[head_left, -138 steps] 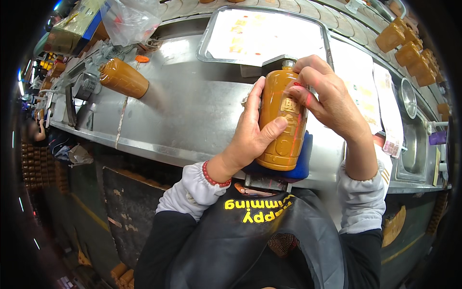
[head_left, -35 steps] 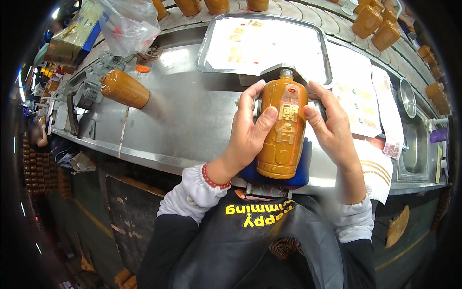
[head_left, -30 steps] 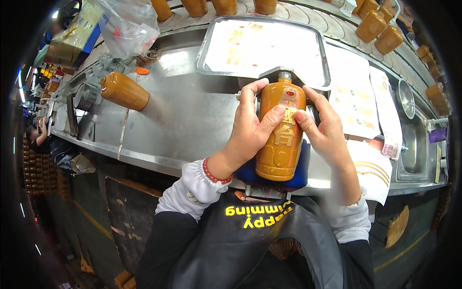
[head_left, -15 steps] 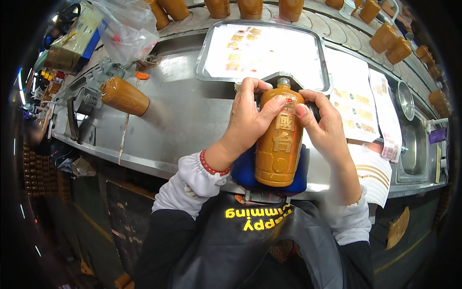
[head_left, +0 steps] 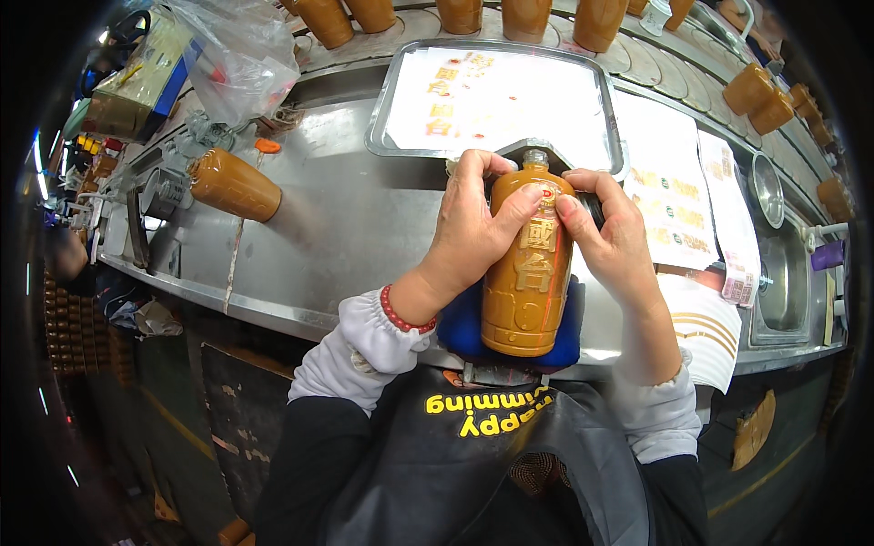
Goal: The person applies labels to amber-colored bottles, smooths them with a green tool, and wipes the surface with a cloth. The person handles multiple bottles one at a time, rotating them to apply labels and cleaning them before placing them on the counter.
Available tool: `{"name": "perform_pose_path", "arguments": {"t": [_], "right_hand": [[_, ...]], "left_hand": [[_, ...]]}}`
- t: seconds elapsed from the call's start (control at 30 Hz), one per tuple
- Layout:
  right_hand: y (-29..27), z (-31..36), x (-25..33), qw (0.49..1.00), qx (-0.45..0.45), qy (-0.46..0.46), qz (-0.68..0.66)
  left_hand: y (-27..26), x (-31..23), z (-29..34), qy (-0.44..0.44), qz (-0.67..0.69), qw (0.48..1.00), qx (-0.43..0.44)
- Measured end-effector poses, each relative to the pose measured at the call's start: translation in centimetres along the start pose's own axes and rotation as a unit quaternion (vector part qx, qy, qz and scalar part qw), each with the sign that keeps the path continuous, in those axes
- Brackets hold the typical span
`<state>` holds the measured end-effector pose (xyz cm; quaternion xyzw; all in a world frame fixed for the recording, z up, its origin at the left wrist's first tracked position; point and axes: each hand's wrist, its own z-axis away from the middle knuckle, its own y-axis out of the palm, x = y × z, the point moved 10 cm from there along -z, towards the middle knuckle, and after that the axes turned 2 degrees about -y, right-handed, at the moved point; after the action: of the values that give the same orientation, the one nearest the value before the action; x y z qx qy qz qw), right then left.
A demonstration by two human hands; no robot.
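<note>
A caramel-brown bottle (head_left: 521, 314) with raised gold characters down its front lies on a blue cradle (head_left: 566, 332) before me, its clear neck pointing away. My left hand (head_left: 471, 218) is closed around its left shoulder, the thumb pressed on the front near a small red emblem (head_left: 548, 195). Gripping the right shoulder, my right hand (head_left: 617, 232) has its thumb tip beside that emblem. The fingertips behind the bottle are partly hidden. Just beyond the neck is a metal tray (head_left: 401, 151) lined with white paper carrying gold and red stickers.
Another brown bottle (head_left: 235, 185) lies on its side on the steel bench (head_left: 350, 223). Several brown bottles stand on a curved slat conveyor (head_left: 414, 36) at the back. Sticker sheets (head_left: 669, 205), a metal bowl (head_left: 767, 189) and a sink (head_left: 785, 282) are on the right. A plastic bag (head_left: 238, 68) sits back left.
The bottles on the conveyor have shifted to the right. My thumbs have moved slightly over the bottle's upper front, and more of the red emblem shows between them.
</note>
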<state>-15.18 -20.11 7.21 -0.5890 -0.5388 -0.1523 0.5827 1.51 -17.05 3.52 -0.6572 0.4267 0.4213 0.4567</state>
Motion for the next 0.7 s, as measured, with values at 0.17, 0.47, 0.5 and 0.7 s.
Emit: {"name": "perform_pose_path", "arguments": {"t": [0.17, 0.47, 0.5, 0.7], "right_hand": [[-0.1, 0.1, 0.0, 0.999, -0.021, -0.017, -0.041], [0.0, 0.3, -0.3, 0.999, -0.008, -0.029, -0.026], [-0.1, 0.3, -0.3, 0.999, -0.002, -0.029, -0.016], [-0.3, -0.5, 1.2, 0.999, 0.016, -0.047, 0.015]], "left_hand": [[-1.6, -3.8, 1.4, 0.172, 0.025, 0.983, -0.061], [-0.7, -6.0, 1.2, 0.290, -0.111, 0.950, 0.038], [-0.8, -5.5, 0.6, 0.260, -0.091, 0.960, 0.040], [-1.8, -3.6, 0.4, 0.160, -0.039, 0.985, -0.053]]}}
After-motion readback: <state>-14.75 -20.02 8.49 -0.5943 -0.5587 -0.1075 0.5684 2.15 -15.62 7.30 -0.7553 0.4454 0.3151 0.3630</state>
